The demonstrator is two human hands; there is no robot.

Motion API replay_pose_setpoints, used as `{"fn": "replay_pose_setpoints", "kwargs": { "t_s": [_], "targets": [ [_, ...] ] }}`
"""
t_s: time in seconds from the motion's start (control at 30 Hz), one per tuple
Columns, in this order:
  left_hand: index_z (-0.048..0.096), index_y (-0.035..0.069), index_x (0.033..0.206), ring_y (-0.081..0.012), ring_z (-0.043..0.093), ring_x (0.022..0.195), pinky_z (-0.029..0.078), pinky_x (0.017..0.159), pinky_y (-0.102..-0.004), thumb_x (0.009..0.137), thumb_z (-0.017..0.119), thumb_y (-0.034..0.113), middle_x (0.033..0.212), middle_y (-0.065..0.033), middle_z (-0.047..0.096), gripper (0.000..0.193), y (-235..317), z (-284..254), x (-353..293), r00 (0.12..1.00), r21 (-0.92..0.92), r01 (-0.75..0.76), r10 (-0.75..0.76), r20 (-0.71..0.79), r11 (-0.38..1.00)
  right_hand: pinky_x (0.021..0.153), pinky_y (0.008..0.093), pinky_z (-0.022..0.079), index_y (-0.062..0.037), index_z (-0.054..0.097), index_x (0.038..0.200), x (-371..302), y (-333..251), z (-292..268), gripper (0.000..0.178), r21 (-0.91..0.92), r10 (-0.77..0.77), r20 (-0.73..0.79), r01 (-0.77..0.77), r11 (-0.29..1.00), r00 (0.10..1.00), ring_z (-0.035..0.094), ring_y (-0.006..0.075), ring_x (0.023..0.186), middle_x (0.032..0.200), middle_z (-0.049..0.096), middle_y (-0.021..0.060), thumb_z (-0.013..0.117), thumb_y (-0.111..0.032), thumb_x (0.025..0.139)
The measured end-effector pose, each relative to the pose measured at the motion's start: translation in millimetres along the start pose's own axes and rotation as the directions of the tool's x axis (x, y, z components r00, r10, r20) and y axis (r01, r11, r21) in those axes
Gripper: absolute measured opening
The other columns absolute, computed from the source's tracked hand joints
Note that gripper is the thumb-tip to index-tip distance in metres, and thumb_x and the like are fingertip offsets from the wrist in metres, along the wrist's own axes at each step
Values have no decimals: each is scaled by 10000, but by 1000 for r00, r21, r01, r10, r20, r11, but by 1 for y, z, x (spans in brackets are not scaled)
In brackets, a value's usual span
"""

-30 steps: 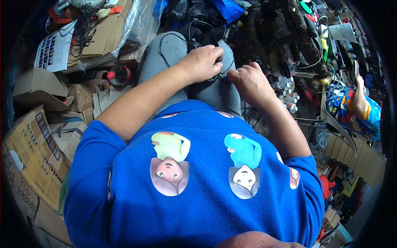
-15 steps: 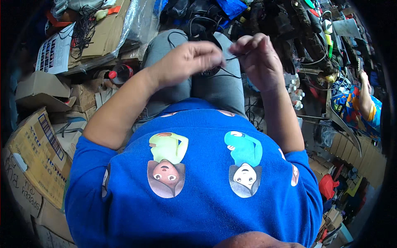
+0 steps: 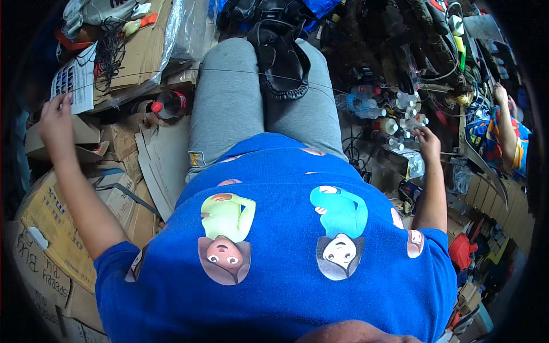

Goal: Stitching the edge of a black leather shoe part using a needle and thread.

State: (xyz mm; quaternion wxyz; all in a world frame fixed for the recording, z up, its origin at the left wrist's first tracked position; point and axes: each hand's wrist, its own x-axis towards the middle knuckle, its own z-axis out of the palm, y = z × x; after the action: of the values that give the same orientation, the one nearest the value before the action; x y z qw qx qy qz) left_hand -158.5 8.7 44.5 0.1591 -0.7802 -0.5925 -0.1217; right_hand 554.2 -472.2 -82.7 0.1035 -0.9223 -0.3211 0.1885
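A black shoe (image 3: 283,66) lies between my thighs, its rounded, stitched end toward me. A thin dark thread (image 3: 229,71) runs from it out to both sides, drawn fairly straight over my legs. Far out on the left, my left hand (image 3: 57,128) is closed on one end, near a printed sheet. My right hand (image 3: 429,144) pinches the other end out to the right, beside several plastic bottles. Whether either hand also holds a needle is too small to make out.
Flattened cardboard (image 3: 137,54) and boxes (image 3: 63,228) crowd my left, with a red-capped bottle (image 3: 170,105) by my leg. Bottles (image 3: 394,123) and a curved blade-like metal piece (image 3: 486,171) lie to the right. Another person's arm (image 3: 506,123) shows at far right.
Both hands have moved from above my lap out to opposite sides, pulling the thread out long. The shoe between my legs has come into full sight.
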Motion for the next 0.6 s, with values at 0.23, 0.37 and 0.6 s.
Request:
{"fn": "replay_pose_setpoints", "kwargs": {
  "t_s": [0.23, 0.37, 0.6],
  "targets": [
    [659, 94, 1101, -236, 570, 1095, 434, 955, -343, 788, 671, 135, 1148, -100, 621, 315, 258, 14, -53, 751, -878, -295, 660, 31, 376, 835, 292, 457, -78, 616, 1183, -11, -223, 43, 324, 309, -516, 383, 420, 853, 766, 593, 172, 945, 1029, 636, 117, 604, -102, 860],
    [643, 81, 1054, -276, 577, 1057, 455, 908, -358, 806, 662, 187, 1108, -102, 602, 271, 331, 39, -56, 581, -923, -354, 809, -90, 152, 756, 241, 464, -35, 663, 1051, -9, -298, 54, 213, 561, -594, 271, 377, 737, 758, 570, 88, 848, 1014, 614, 19, 647, -66, 841],
    [679, 65, 902, -254, 618, 891, 481, 780, -331, 774, 689, 237, 922, -99, 623, 215, 346, 49, -36, 397, -947, -235, 911, 111, 218, 717, 238, 462, -63, 704, 879, 6, -305, 71, 119, 549, -715, 212, 523, 651, 667, 566, 78, 784, 807, 592, -3, 726, -45, 763]
  ]
}}
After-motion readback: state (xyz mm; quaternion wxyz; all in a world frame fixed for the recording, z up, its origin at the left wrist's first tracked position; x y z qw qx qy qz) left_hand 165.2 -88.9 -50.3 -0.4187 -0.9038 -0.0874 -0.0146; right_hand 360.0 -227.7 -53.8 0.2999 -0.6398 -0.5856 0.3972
